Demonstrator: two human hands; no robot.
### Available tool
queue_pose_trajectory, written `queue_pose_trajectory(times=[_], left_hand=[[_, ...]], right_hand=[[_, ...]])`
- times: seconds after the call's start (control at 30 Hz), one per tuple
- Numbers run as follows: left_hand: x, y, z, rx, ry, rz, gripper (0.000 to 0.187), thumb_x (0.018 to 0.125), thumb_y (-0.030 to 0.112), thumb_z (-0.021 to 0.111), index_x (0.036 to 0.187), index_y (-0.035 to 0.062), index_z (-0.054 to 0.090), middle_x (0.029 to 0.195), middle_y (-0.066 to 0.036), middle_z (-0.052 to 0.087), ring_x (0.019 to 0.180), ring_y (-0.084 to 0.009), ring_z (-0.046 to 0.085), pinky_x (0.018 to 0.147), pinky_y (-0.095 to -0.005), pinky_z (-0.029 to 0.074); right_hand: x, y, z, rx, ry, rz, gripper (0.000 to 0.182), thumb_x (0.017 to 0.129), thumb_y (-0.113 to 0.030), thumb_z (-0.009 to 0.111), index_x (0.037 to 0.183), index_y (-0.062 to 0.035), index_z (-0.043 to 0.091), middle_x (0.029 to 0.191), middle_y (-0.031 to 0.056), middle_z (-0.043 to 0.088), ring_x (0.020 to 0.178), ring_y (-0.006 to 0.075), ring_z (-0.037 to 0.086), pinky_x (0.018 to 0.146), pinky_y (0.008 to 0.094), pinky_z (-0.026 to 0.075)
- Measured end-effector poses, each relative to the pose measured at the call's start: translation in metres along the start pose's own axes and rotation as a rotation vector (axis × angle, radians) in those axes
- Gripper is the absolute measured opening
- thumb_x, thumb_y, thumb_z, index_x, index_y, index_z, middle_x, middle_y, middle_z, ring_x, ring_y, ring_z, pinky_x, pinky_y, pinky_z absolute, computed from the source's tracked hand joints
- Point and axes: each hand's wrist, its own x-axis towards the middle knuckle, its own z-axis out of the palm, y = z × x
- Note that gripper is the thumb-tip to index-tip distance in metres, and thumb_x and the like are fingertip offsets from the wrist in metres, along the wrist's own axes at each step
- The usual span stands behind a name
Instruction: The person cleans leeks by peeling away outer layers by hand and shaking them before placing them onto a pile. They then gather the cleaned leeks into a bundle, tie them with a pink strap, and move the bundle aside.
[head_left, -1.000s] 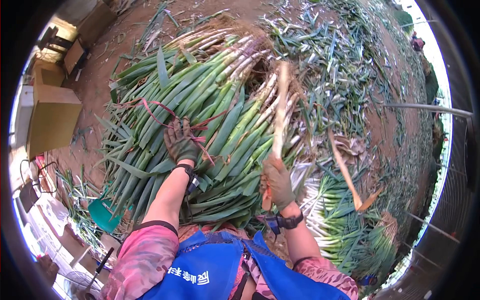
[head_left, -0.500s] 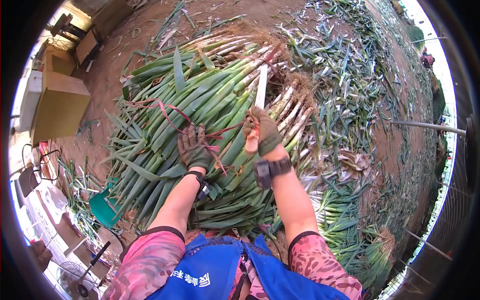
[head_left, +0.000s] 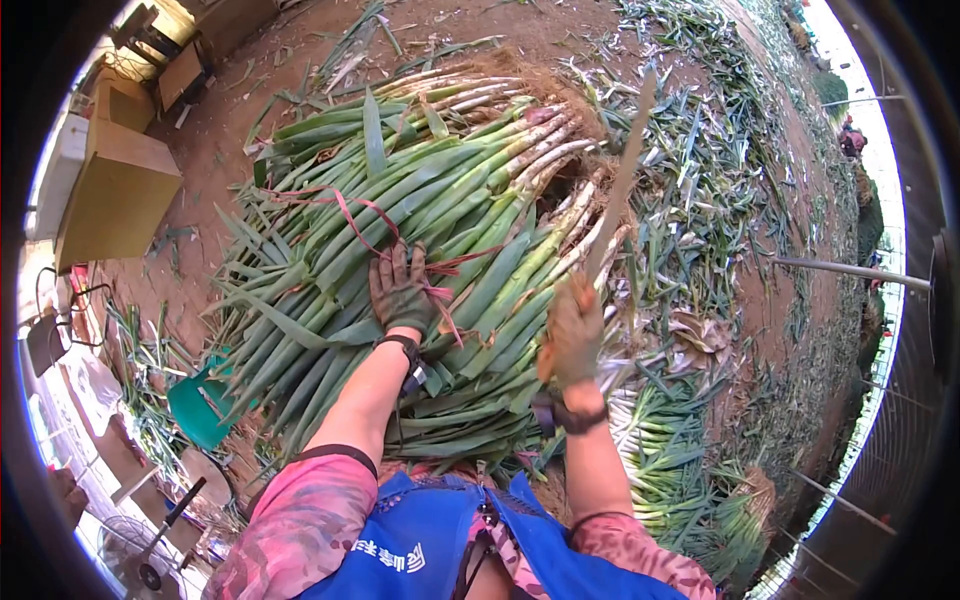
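A large heap of green onions [head_left: 430, 195] lies before me, long green leaves to the left and white stalks with brown roots to the upper right. My left hand [head_left: 403, 290], in a dark glove, rests with fingers spread on the leaves, beside red twine [head_left: 350, 215] that runs loosely over the heap. My right hand [head_left: 576, 330], also gloved and slightly blurred, is closed around the handle of a long knife [head_left: 622, 175]. The blade points up and away, above the root end of the stalks.
Cut leaf scraps [head_left: 690, 150] cover the ground at right. Trimmed green onions [head_left: 655, 440] lie at lower right. A green plastic container [head_left: 203, 405] and a fan [head_left: 145, 570] are at lower left. A yellowish box [head_left: 120, 190] stands at upper left.
My right hand has swung right and toward me with the knife, away from the onions. Red twine seen earlier near the roots no longer shows clearly. My left hand stays nearly in place.
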Motion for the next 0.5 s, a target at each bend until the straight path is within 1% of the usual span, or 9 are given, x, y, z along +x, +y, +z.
queue_pose_trajectory(times=[0.03, 0.13, 0.17, 0.27, 0.33, 0.37, 0.4, 0.47, 0.5], left_hand=[[-0.001, 0.002, -0.011, -0.021, -0.018, 0.0, 0.068, 0.086, 0.053, 0.052, 0.146, 0.024, 0.038, 0.153, -0.008, 0.032, 0.142, -0.0286, 0.027, 0.119, -0.0487, 0.012], [-0.001, 0.0, -0.001, 0.009, -0.015, -0.003, 0.062, 0.09, 0.049, 0.047, 0.146, 0.0249, 0.038, 0.154, -0.008, 0.031, 0.142, -0.0283, 0.027, 0.119, -0.0488, 0.012], [-0.001, -0.001, 0.002, 0.014, 0.021, 0.0, 0.056, 0.093, 0.045, 0.044, 0.145, 0.0248, 0.04, 0.154, -0.008, 0.032, 0.142, -0.0282, 0.028, 0.119, -0.0483, 0.013], [-0.003, -0.001, -0.007, -0.027, 0.018, -0.008, 0.052, 0.095, 0.04, 0.043, 0.145, 0.0253, 0.042, 0.154, -0.007, 0.034, 0.142, -0.0282, 0.029, 0.119, -0.0472, 0.013], [-0.002, -0.004, -0.012, -0.027, 0.03, -0.014, 0.052, 0.094, 0.039, 0.044, 0.144, 0.0264, 0.043, 0.153, -0.006, 0.037, 0.141, -0.0285, 0.031, 0.119, -0.0461, 0.014], [-0.002, -0.006, -0.012, -0.02, 0.04, -0.003, 0.052, 0.094, 0.04, 0.044, 0.144, 0.0267, 0.043, 0.153, -0.006, 0.037, 0.141, -0.0285, 0.031, 0.119, -0.046, 0.014], [-0.003, -0.006, -0.01, -0.015, 0.046, 0.017, 0.052, 0.093, 0.04, 0.045, 0.144, 0.027, 0.044, 0.153, -0.006, 0.037, 0.141, -0.0286, 0.031, 0.119, -0.0459, 0.015], [-0.001, -0.011, 0.001, -0.109, 0.113, 0.041, 0.052, 0.088, 0.036, 0.053, 0.139, 0.0247, 0.05, 0.149, -0.006, 0.041, 0.139, -0.0289, 0.033, 0.118, -0.0461, 0.017], [-0.002, -0.011, -0.008, -0.122, 0.121, 0.044, 0.05, 0.088, 0.034, 0.055, 0.137, 0.0241, 0.051, 0.147, -0.007, 0.044, 0.138, -0.0283, 0.035, 0.117, -0.0458, 0.019]], right_hand=[[-0.012, 0.007, -0.023, 0.072, -0.039, 0.027, 0.011, 0.097, -0.022, 0.057, 0.094, -0.0135, 0.051, 0.06, -0.0063, 0.044, 0.044, 0.0058, 0.04, 0.037, 0.0213, 0.034], [-0.039, 0.005, -0.062, 0.038, 0.037, 0.181, 0.014, 0.096, -0.026, 0.059, 0.097, -0.0137, 0.053, 0.061, -0.0046, 0.045, 0.044, 0.0073, 0.042, 0.038, 0.0226, 0.036], [-0.045, 0.011, -0.076, 0.028, 0.026, 0.195, 0.012, 0.096, -0.025, 0.058, 0.097, -0.0132, 0.054, 0.062, -0.0044, 0.046, 0.045, 0.0072, 0.043, 0.039, 0.0224, 0.036], [-0.086, 0.04, -0.109, -0.006, 0.028, 0.274, 0.01, 0.096, -0.022, 0.057, 0.097, -0.0124, 0.056, 0.064, -0.0037, 0.049, 0.047, 0.0071, 0.045, 0.04, 0.0221, 0.036], [-0.121, 0.052, -0.118, -0.033, 0.07, 0.335, 0.01, 0.096, -0.023, 0.058, 0.095, -0.0125, 0.056, 0.064, -0.0033, 0.05, 0.047, 0.0074, 0.045, 0.04, 0.0227, 0.036], [-0.139, 0.06, -0.123, -0.112, 0.13, 0.381, 0.012, 0.094, -0.024, 0.06, 0.093, -0.0127, 0.056, 0.063, -0.0038, 0.048, 0.047, 0.007, 0.044, 0.04, 0.0233, 0.036], [-0.159, 0.068, -0.134, -0.116, 0.112, 0.379, 0.013, 0.094, -0.024, 0.061, 0.093, -0.012, 0.056, 0.064, -0.0037, 0.049, 0.049, 0.0067, 0.045, 0.042, 0.023, 0.037], [-0.203, 0.094, -0.171, -0.108, 0.101, 0.378, 0.014, 0.093, -0.024, 0.062, 0.094, -0.0107, 0.057, 0.066, -0.0037, 0.051, 0.053, 0.006, 0.047, 0.045, 0.0223, 0.039], [-0.222, 0.142, -0.207, -0.201, 0.158, 0.265, 0.016, 0.091, -0.024, 0.064, 0.093, -0.0088, 0.059, 0.07, -0.0029, 0.055, 0.061, 0.0061, 0.051, 0.053, 0.0226, 0.042]])
